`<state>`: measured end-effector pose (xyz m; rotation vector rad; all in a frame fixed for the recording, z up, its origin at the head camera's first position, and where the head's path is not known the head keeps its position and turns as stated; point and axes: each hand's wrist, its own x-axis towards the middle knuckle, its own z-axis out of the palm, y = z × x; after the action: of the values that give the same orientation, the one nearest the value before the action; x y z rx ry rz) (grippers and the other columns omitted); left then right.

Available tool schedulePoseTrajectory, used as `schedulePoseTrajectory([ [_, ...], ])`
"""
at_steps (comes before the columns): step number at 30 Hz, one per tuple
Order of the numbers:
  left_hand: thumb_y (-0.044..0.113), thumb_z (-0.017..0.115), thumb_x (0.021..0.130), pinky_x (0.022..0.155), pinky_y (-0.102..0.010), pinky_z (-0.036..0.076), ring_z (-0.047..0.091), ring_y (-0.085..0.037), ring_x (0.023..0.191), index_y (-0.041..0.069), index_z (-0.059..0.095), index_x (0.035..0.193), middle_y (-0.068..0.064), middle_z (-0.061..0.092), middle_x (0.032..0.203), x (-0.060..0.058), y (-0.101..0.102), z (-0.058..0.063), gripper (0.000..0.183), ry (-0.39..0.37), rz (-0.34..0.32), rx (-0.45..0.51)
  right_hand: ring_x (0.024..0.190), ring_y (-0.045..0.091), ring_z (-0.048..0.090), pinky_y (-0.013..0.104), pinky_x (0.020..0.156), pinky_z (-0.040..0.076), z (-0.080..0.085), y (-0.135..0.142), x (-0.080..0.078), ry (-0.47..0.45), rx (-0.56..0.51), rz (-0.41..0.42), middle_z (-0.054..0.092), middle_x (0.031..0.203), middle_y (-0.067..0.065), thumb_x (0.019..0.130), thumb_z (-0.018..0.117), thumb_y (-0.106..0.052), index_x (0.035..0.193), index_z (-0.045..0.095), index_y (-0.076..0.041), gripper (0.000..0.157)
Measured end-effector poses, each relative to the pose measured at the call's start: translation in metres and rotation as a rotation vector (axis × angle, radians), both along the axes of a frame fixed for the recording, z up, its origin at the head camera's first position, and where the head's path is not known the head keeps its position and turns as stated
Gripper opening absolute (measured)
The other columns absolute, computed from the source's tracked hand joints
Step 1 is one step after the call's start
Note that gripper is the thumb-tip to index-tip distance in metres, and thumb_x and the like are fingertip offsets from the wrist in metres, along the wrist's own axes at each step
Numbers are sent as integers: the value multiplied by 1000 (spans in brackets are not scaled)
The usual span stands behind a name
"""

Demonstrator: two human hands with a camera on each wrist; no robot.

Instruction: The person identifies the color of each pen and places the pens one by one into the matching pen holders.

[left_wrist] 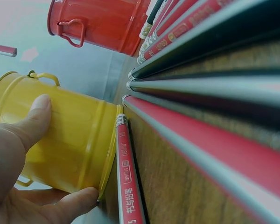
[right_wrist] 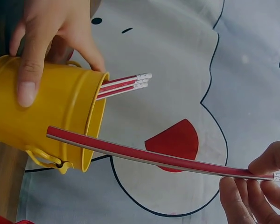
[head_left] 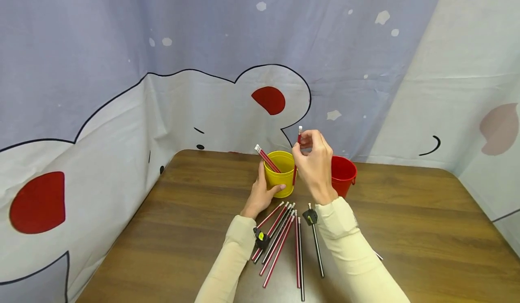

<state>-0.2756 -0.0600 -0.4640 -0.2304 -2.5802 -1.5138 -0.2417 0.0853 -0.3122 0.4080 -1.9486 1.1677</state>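
A small yellow bucket (head_left: 280, 188) stands on the table with several red-and-white striped pencils (right_wrist: 122, 87) leaning inside it, eraser ends up. My left hand (head_left: 262, 193) grips its side, thumb across the front (left_wrist: 41, 112) and fingers round the far side and base. Between thumb and fingertips, my right hand (head_left: 314, 163) pinches a red pencil (right_wrist: 144, 157) close to its white eraser end. That pencil points down, and its lower end overlaps the yellow bucket's right rim in the head view. In the right wrist view it crosses in front of the bucket's mouth.
A red bucket (head_left: 342, 176) stands to the right, partly hidden by my right hand. Several red and black pencils (head_left: 280, 240) lie fanned on the wooden table (head_left: 406, 212) between my forearms. One black pencil (head_left: 318, 251) lies apart near my right wrist. A patterned curtain (head_left: 211, 32) hangs behind the table.
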Motion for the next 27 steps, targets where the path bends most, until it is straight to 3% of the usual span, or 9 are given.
schedulePoseTrajectory([
  [4, 44, 65, 79, 105, -47, 29, 40, -30, 126, 32, -4, 147, -11, 37, 142, 1, 0, 0, 97, -10, 5, -10, 71, 21, 61, 32, 60, 55, 1, 0, -4, 0, 4, -13, 59, 82, 11, 79, 62, -2, 89, 57, 0, 11],
  [19, 43, 65, 80, 105, -48, 29, 41, -30, 126, 37, -5, 145, -10, 38, 141, 0, 0, 0, 96, 15, -7, -5, 72, 21, 60, 35, 69, 52, 18, 0, -21, -17, -6, -9, 59, 83, 11, 79, 59, -2, 90, 57, 0, 12],
  [27, 43, 64, 80, 106, -47, 29, 40, -29, 127, 39, -6, 144, -9, 37, 142, 0, -1, 0, 96, 5, -8, -2, 73, 19, 60, 32, 67, 52, 24, -5, -23, -12, -3, -8, 58, 84, 10, 80, 59, -3, 91, 57, -1, 12],
])
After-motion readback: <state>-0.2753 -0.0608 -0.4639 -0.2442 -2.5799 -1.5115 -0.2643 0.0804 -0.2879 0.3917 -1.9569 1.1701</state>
